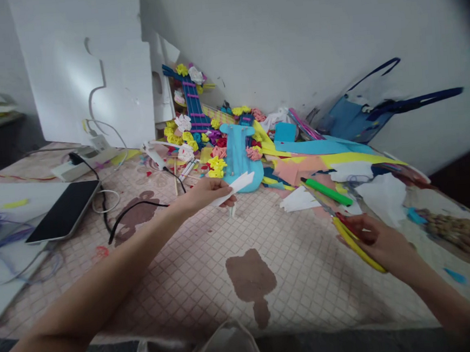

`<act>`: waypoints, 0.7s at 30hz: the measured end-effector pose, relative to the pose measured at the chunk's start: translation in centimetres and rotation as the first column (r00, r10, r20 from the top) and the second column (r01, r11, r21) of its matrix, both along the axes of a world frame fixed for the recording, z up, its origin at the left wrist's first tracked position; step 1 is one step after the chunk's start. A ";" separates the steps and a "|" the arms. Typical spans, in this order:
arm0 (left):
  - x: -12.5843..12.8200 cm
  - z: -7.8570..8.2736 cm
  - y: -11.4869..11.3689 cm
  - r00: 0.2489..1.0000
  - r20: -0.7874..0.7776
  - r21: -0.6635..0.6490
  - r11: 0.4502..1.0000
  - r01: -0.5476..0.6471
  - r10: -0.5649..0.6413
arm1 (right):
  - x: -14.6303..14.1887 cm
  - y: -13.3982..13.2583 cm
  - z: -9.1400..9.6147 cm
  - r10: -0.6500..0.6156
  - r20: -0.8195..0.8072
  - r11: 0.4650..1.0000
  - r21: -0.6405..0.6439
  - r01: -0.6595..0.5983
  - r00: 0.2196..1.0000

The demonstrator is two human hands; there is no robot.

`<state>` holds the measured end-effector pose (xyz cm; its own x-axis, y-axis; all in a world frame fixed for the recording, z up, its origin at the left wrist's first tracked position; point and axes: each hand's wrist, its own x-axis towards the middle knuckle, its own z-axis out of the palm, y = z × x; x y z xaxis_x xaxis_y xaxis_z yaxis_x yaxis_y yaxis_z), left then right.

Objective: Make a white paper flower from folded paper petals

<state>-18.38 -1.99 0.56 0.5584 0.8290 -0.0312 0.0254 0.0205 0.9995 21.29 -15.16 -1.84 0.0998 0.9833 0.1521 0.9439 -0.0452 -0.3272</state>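
Between the thumb and fingers of my left hand [208,195] is a narrow strip of white paper [241,182], its cut ends pointing right. My right hand [380,240] is closed on a pair of scissors [357,245] with yellow and red handles. The blades point up and left, towards a green marker-like stick [329,191]. Just past the blades lie more pieces of white paper [298,199]. A light-blue guitar-shaped cutout [239,154] stands behind my left hand, with crepe-paper flowers beside it.
A dark tablet [64,211] and a power strip [83,162] with cables lie at left. White foam boards [88,68] lean on the wall. A dark-blue paper guitar [193,103] sits among yellow flowers [217,166]. Brown pellets [459,231] lie at right, below a blue bag [356,117].
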 end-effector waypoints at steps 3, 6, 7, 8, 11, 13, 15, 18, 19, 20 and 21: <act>0.1 -0.1 0.0 1.000 -0.010 0.013 1.000 0.019 -0.018 | -3.9 0.3 1.5 0.100 -0.009 0.994 -0.048 -0.100 0.995; 0.0 -0.1 0.0 1.000 -0.014 0.018 0.999 0.028 -0.027 | -7.7 0.8 2.7 0.236 0.093 0.971 -0.061 -0.231 0.967; 0.0 -0.1 0.0 1.000 -0.014 0.020 0.999 0.028 -0.028 | -8.6 1.0 3.0 0.280 0.109 0.959 -0.067 -0.274 0.954; 0.0 0.0 0.0 0.999 -0.014 0.021 0.999 0.030 -0.030 | -9.4 1.3 3.2 0.309 0.121 0.951 -0.064 -0.303 0.943; 0.0 0.0 0.0 0.998 -0.015 0.018 0.998 0.053 -0.053 | -10.8 2.4 3.7 0.324 0.178 0.946 -0.068 -0.316 0.929; 0.0 0.0 0.0 0.998 -0.014 0.014 0.998 0.066 -0.066 | -11.2 3.1 3.9 0.320 0.240 0.947 -0.090 -0.308 0.916; 0.0 0.0 0.0 0.997 -0.018 0.007 0.997 0.072 -0.072 | -11.5 3.7 3.9 0.314 0.299 0.949 -0.093 -0.300 0.901; -0.1 -0.2 0.1 0.997 -0.023 0.005 0.998 0.068 -0.068 | -11.8 4.1 3.9 0.297 0.344 0.954 -0.075 -0.289 0.891; -0.1 -0.2 0.1 0.997 -0.023 0.011 0.998 0.068 -0.068 | -11.9 4.2 3.9 0.298 0.350 0.954 -0.075 -0.291 0.888; -0.1 -0.3 0.2 0.997 -0.023 0.020 0.997 0.070 -0.070 | -12.0 4.3 4.0 0.303 0.354 0.952 -0.078 -0.295 0.885; -0.1 -0.3 0.2 0.997 -0.023 0.030 0.997 0.073 -0.072 | -12.1 4.3 4.0 0.308 0.360 0.951 -0.081 -0.299 0.881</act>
